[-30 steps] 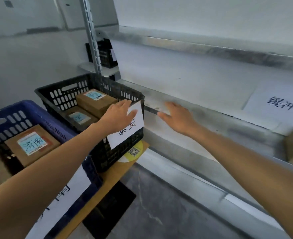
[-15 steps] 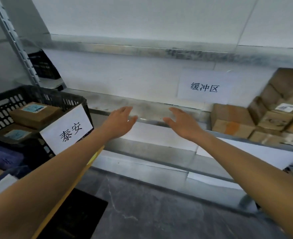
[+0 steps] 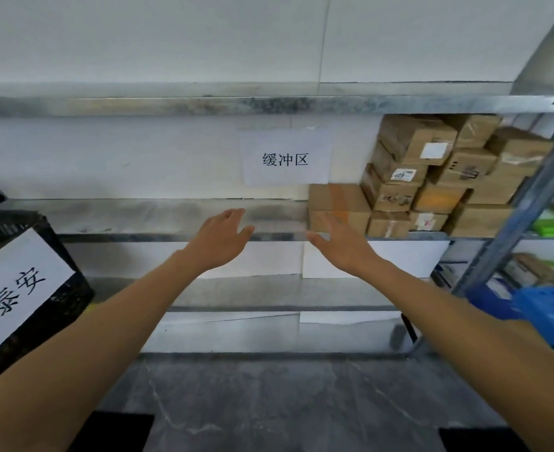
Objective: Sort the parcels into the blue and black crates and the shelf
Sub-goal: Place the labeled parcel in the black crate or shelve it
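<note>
Left hand and right hand, fingers straight, loosely spread and holding nothing, reach over the front edge of the shelf, with the parcels stacked at its right end, a black crate beside its left end, and a blue crate below its right end.

A parcel-sorting storeroom: brown cardboard parcels (some with shipping labels) pile at the right end of a galvanised steel shelf, a white paper sign behind it, a labelled black plastic crate to its left, a blue plastic crate to its right.
</note>
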